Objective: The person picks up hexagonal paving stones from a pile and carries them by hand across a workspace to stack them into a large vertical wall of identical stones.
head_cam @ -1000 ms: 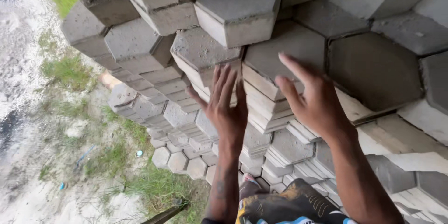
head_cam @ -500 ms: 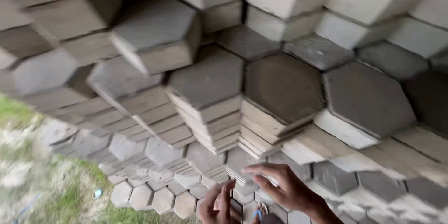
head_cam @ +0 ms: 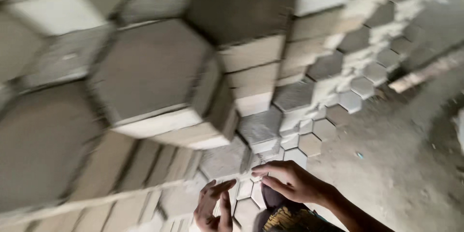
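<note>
**Hexagonal paving blocks, stacked high**

The hexagonal paving blocks [head_cam: 159, 82] rise in grey stacks across the left and centre of the blurred view, with lower ones stepping down toward the dirt floor [head_cam: 406, 164]. Both hands are empty, fingers loosely spread: the left hand [head_cam: 212, 208] and right hand [head_cam: 290, 181] hover just beside the low blocks.

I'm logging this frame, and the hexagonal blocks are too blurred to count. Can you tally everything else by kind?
Hands: 2 (left hand, right hand, both empty)
Patterned garment: 1
Small blue scrap: 1
Long pale strip: 1
Total: 5
</note>
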